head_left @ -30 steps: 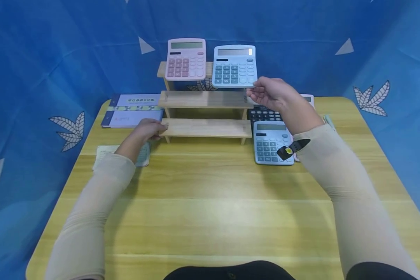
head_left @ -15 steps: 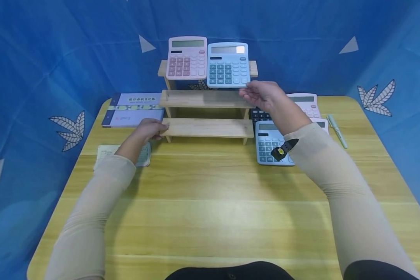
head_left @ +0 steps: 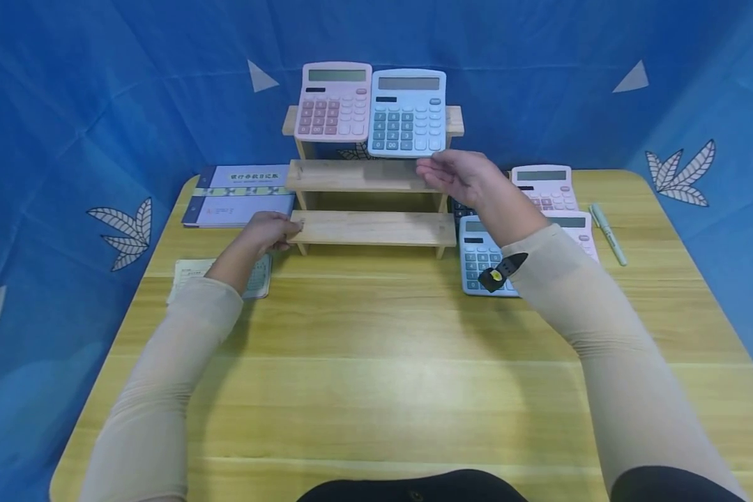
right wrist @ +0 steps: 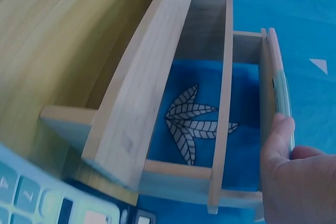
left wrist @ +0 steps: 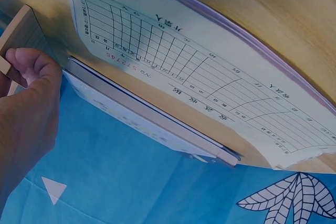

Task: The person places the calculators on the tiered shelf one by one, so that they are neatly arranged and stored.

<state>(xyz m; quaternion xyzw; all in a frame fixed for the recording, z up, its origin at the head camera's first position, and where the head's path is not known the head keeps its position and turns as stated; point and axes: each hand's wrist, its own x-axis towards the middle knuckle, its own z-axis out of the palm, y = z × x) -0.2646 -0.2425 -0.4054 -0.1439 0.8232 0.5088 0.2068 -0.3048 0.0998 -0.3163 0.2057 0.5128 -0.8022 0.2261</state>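
Note:
My right hand pinches the lower right corner of a light blue calculator. That calculator leans on the top step of a three-step wooden stand, close to a pink calculator on its left. From the side, the right wrist view shows the blue calculator as a thin slab, my thumb at its edge. My left hand grips the left end of the stand's lowest step; in the left wrist view its thumb and finger hold the wooden end.
Right of the stand lie another blue calculator, two pink calculators, a dark one mostly hidden behind my wrist, and a green pen. On the left are a ledger book and a receipt pad. Blue cloth hangs behind the table.
The blue calculator has moved left along the top step until close to the pink one, my right hand going with it. My left hand has stayed on the stand.

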